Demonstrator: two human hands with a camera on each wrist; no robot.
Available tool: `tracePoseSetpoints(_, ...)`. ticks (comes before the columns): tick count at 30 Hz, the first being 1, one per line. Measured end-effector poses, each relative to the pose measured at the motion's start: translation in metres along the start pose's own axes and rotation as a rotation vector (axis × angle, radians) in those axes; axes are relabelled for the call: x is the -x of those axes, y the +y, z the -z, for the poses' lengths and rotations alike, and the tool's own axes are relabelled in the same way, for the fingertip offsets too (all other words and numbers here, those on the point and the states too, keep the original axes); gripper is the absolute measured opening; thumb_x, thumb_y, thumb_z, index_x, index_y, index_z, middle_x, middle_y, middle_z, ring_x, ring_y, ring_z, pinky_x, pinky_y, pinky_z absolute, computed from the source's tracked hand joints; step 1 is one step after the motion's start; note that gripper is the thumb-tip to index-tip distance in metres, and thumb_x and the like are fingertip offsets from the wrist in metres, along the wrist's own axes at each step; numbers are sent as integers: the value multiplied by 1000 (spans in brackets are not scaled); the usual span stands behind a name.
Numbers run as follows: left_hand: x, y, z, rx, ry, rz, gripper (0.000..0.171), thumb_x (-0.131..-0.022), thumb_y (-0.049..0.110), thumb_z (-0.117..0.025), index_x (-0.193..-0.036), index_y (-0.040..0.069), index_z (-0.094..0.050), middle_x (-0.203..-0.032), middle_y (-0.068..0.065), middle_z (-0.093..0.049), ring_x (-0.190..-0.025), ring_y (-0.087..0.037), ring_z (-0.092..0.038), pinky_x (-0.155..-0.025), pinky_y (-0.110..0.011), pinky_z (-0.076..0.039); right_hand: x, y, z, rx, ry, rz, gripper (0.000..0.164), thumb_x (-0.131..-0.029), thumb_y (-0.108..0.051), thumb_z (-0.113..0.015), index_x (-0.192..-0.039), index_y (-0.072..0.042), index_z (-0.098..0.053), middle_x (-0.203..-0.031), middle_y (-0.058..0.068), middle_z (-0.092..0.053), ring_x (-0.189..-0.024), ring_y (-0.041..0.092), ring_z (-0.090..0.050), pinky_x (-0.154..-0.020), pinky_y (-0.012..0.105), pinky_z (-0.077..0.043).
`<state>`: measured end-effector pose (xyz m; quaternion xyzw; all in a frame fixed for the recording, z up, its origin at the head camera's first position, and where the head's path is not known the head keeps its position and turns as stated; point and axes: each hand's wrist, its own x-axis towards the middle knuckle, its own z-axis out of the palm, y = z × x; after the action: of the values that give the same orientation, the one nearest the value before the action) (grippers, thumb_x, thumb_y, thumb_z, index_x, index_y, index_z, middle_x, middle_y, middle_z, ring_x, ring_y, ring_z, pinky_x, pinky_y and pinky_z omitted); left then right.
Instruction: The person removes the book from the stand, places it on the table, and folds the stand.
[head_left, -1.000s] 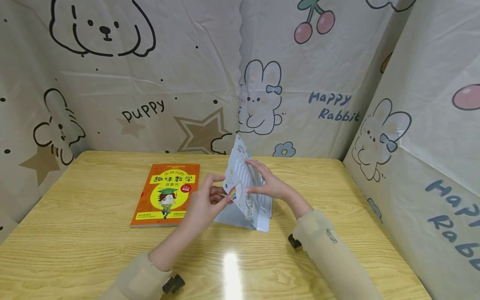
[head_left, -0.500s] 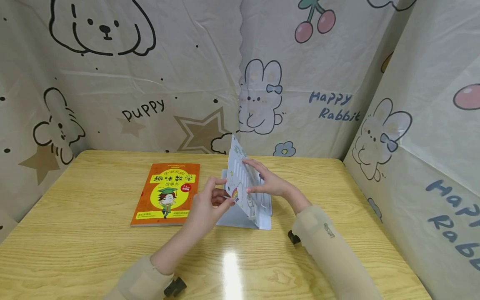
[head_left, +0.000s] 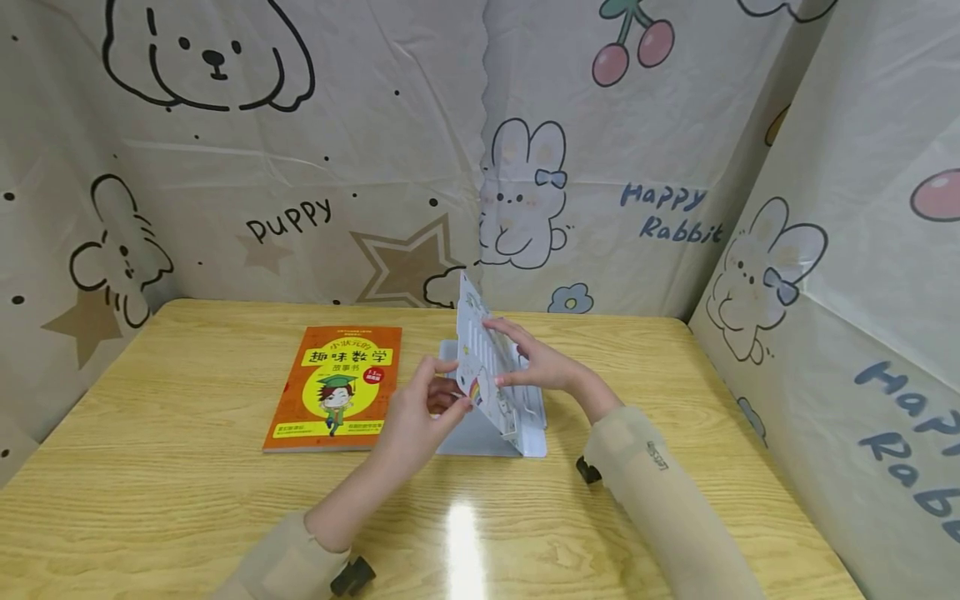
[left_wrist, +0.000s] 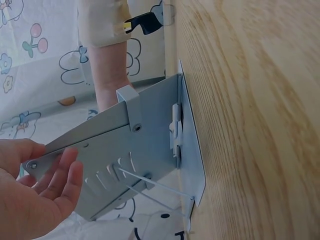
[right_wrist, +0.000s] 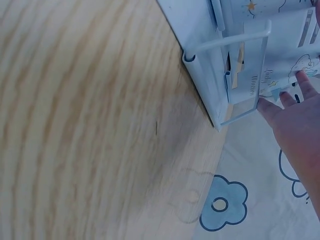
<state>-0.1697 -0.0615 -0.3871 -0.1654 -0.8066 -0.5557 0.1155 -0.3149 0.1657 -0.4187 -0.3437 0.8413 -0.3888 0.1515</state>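
A pale metal book stand (head_left: pixel 477 360) with a rainbow and cartoon print stands unfolded on the table, its panel steeply tilted above its flat base (head_left: pixel 468 440). My left hand (head_left: pixel 420 412) pinches the panel's left edge between thumb and fingers. In the left wrist view, the left hand (left_wrist: pixel 42 192) is at the panel's corner, and a wire support (left_wrist: pixel 155 183) runs from the panel's back to the base. My right hand (head_left: pixel 542 365) touches the panel's printed face with spread fingers. The right wrist view shows that hand (right_wrist: pixel 295 125) beside a wire loop (right_wrist: pixel 235 40) at the front.
An orange children's book (head_left: pixel 300 404) lies flat on the wooden table (head_left: pixel 187 492), left of the stand. Behind the table hangs a cartoon-printed cloth (head_left: pixel 405 150), which also lines both sides. Black straps (head_left: pixel 351 575) show at the wrists.
The stand's panel has swung a little to the right, and its base has shifted slightly right. My left hand has followed the edge rightward; the right hand has hardly moved.
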Motion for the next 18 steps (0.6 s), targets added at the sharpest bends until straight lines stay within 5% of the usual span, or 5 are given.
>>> tracePoseSetpoints(5, -1, -2, 2, 3, 12, -14, 36, -84, 5, -70, -116, 9, -53, -104, -4, -67, -85, -14, -65, -69, -22, -55, 3, -4, -1, 20, 14, -3, 87, -84, -29, -72, -150, -35, -16, -159, 0, -8, -145, 26, -7, -110, 61, -19)
tracePoseSetpoints(12, -1, -6, 4, 18, 16, -29, 41, -83, 8, -71, -120, 12, -53, -120, -2, -61, -103, -18, -62, -75, -26, -56, 20, -40, -4, -19, 75, -61, 82, -86, -19, -69, -151, -16, -20, -157, 15, -10, -144, 36, -9, -110, 62, -18)
tracePoseSetpoints(18, -2, -11, 5, 68, 13, -55, 39, -85, 10, -70, -120, 14, -54, -124, 0, -60, -111, -18, -58, -80, -28, -56, 39, -65, -9, -96, 161, -89, 77, -89, -13, -66, -150, -9, -20, -156, 13, -19, -143, 32, -18, -112, 54, -23)
